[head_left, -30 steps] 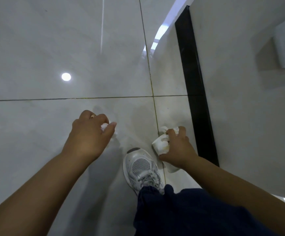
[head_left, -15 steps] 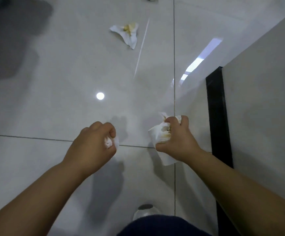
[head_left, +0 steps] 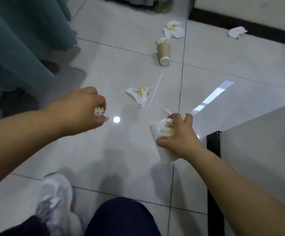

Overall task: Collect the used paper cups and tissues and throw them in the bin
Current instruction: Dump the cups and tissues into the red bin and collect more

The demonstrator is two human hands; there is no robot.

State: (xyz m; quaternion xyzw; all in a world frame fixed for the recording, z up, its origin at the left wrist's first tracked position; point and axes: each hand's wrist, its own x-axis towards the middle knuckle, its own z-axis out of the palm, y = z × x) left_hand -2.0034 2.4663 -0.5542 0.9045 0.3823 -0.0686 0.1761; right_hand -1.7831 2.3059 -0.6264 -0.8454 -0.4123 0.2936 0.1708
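White paper fills both fists above the tiled floor (head_left: pixel 104 159).
The left hand (head_left: pixel 80 109), knuckles up, is clenched round a crumpled tissue (head_left: pixel 99 111); the right hand (head_left: pixel 178 135) grips a white paper cup (head_left: pixel 164 151) stuffed with soiled paper. Ahead on the floor lie a stained tissue (head_left: pixel 139 95) and a tipped brown cup (head_left: pixel 163 51).

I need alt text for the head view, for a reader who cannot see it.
Two hands over a tiled floor: the left hand grips a crumpled tissue, the right hand holds a white cup stuffed with stained tissues. Ahead lie a brown cup, a straw and more tissues.
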